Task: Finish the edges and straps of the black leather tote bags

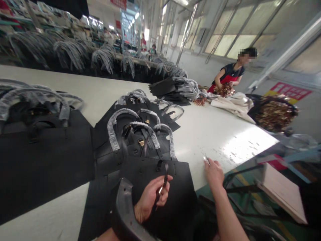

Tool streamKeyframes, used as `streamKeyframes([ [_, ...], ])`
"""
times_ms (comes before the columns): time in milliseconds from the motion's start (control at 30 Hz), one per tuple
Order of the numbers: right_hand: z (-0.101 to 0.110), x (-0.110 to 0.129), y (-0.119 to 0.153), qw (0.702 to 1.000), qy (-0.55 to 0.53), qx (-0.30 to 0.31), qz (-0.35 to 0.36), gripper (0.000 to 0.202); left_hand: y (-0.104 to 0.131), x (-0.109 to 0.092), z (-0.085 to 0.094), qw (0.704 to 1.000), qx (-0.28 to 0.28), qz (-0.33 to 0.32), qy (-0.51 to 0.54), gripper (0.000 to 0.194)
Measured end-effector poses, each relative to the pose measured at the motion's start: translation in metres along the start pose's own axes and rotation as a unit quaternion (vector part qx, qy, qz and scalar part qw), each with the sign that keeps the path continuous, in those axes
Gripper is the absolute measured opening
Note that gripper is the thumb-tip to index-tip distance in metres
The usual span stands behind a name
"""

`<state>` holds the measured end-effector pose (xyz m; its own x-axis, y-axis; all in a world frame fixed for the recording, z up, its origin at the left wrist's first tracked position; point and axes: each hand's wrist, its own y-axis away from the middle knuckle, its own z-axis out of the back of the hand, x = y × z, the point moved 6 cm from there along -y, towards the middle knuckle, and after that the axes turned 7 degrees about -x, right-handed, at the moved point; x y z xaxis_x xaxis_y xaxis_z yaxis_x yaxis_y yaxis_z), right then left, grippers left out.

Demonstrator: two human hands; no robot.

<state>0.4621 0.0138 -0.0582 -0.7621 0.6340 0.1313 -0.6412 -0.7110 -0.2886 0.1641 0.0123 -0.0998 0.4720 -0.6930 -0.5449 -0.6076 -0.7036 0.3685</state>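
Note:
My left hand is closed on a narrow dark strap with a small shiny metal piece on it. The strap comes from the top edge of a black bag panel lying below the hand. A curved black handle-like piece crosses in front of my left wrist. Over the white table, my right hand pinches a small silvery tool, its kind too small to tell. Just beyond my left hand lie black handbags with plastic-wrapped handles and gold-coloured clasps.
More black bags lie on the left of the white table. A dark stack stands farther back. Dark scraps dot the tabletop at right. A wooden-topped stool is beside the table. A co-worker handles shiny brown material.

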Motion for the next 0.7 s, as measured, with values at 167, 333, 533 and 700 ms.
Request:
streamKeyframes([
  [167,0.000,-0.026,-0.034,0.999,0.010,-0.001,-0.046,0.022,-0.001,0.004,0.004,1.000,-0.017,0.000,0.006,0.030],
  [333,0.015,-0.014,-0.042,0.997,-0.045,-0.010,-0.063,0.026,-0.001,0.003,0.001,1.000,-0.025,-0.007,-0.014,0.036],
  [533,0.074,0.078,0.071,0.959,-0.237,0.104,0.116,0.031,-0.001,-0.002,-0.005,0.994,-0.007,-0.067,-0.086,0.045],
  [700,0.086,0.156,0.219,0.820,-0.305,0.326,0.359,0.037,0.000,-0.003,-0.003,0.988,-0.026,-0.085,-0.125,0.044],
])
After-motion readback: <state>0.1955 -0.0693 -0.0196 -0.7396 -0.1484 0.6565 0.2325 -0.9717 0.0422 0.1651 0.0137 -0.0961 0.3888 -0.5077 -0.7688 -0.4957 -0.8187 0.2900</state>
